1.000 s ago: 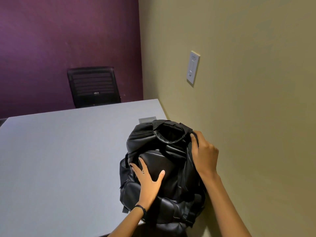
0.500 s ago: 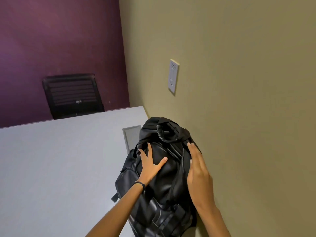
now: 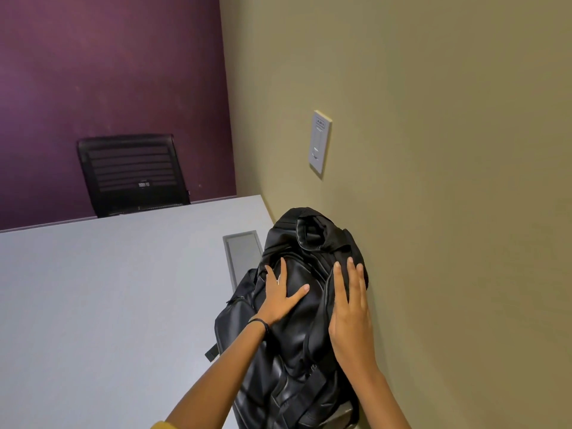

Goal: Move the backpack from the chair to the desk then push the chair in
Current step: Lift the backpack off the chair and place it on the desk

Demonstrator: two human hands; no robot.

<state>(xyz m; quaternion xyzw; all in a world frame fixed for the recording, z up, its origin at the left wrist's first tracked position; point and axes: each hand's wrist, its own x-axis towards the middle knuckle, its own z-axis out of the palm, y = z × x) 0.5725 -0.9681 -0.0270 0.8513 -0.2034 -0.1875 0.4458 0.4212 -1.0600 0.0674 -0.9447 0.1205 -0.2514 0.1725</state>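
Purple paint covers the far wall [image 3: 108,72] and olive-tan paint the side wall [image 3: 448,212], which carries a pale rectangular switch plate [image 3: 320,143]. Between them runs the pale grey flat-topped desk [image 3: 102,298], with a black slatted-back office chair [image 3: 131,173] standing behind its far edge, well beyond the fingertips.

From the head view, the black leather-look backpack [image 3: 297,342] lies on the desk's right side, its right flank against the olive wall and its rolled top handle pointing away from the person. A grey rectangular cable hatch [image 3: 243,252] is set in the desktop just left of the bag's upper part, partly covered by it.

Both hands rest flat on the bag — neither grips anything. The left hand [image 3: 280,297] lies palm down with fingers spread and thumb splayed right, a thin black band at the wrist; its fingertips reach the seam of the upper panel. The right hand [image 3: 351,308] lies palm down along the bag's wall-side edge, fingers straight and close together, the tips just short of the top handle. A yellow cuff [image 3: 162,425] shows at the lower edge on the left arm.
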